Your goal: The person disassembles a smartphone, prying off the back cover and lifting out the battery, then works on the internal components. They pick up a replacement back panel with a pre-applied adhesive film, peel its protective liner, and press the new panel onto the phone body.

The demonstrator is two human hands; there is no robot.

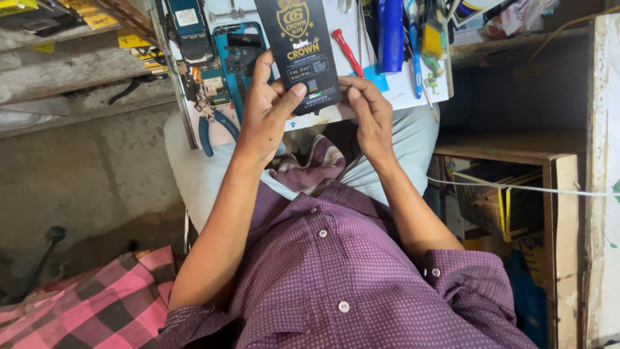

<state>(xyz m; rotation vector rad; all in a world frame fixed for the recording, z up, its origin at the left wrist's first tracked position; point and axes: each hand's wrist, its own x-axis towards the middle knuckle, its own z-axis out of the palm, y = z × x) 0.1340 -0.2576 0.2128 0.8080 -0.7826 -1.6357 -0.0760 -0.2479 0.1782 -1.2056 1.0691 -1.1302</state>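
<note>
I hold a flat black package (298, 48) with gold printing, upright over a white work board (400, 94). My left hand (266, 111) grips its lower left edge, thumb on the front. My right hand (367, 108) pinches its lower right corner with the fingertips. An opened phone with a teal frame (227, 58) and its exposed circuit board lies on the work board just left of the package. My purple dotted shirt fills the bottom of the view.
A red-handled screwdriver (347, 52), a blue tool (391, 32) and other small tools lie right of the package. Blue-handled pliers (210, 132) hang off the board's left edge. A wooden shelf (558, 171) stands at right, and a pink checked cloth (97, 304) lies at lower left.
</note>
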